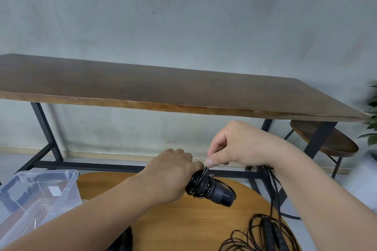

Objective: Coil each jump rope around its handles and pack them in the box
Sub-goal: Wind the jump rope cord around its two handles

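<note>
Black cord (pixel 199 186) winds round the handles (pixel 221 193) my left hand (pixel 173 171) grips steady, so my right hand (pixel 234 144) pinches the tail taut.

A round wooden table (pixel 183 220) carries a clear plastic box (pixel 38 191) at its left edge. To the right of the box, near the table's front right, lies a loose black jump rope (pixel 265 236); a dark woven item (pixel 122 240) lies between them.

Both bare forearms reach forward, the left hand (pixel 173 171) knuckles-up with fingers curled round the wound handles (pixel 212 189), the right hand (pixel 234 144) raised just beside it, thumb and forefinger pinching the cord (pixel 205 170).
</note>
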